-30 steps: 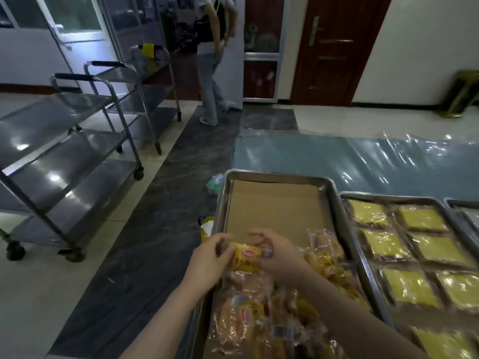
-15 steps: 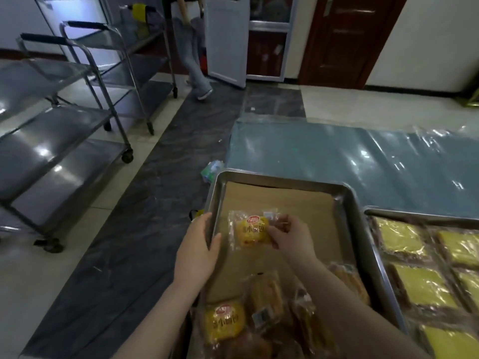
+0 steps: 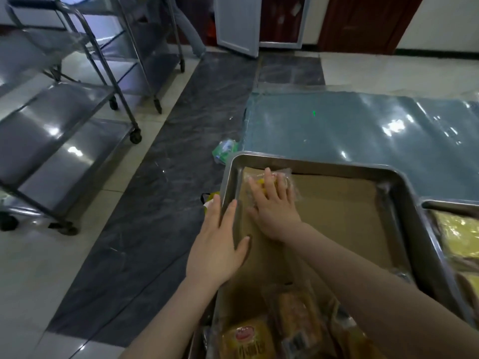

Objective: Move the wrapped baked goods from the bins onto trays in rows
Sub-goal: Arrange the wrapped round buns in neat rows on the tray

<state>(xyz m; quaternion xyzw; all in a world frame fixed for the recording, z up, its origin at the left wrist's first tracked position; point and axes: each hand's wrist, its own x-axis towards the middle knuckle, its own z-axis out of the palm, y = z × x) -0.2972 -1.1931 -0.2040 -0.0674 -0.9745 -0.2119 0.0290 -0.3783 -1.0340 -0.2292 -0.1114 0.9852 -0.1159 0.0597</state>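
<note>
A steel tray (image 3: 399,193) lined with brown paper lies on the floor in front of me. My right hand (image 3: 274,206) presses flat on a wrapped yellow bun (image 3: 290,181) in the tray's far left corner, fingers spread over it. My left hand (image 3: 220,244) rests open on the tray's left rim, holding nothing. A pile of wrapped buns (image 3: 280,330) lies at the near end of the tray, under my right forearm.
A second tray (image 3: 430,206) with yellow wrapped cakes (image 3: 458,234) sits to the right. Blue-grey plastic sheeting (image 3: 363,130) covers the floor beyond. Steel trolleys (image 3: 64,104) stand at left. A green wrapper (image 3: 224,150) lies by the tray corner. A person's legs are at the far doorway.
My right hand has carried the wrapped bun forward from the pile and set it in the far left corner. My left hand let go and moved to the tray's left rim.
</note>
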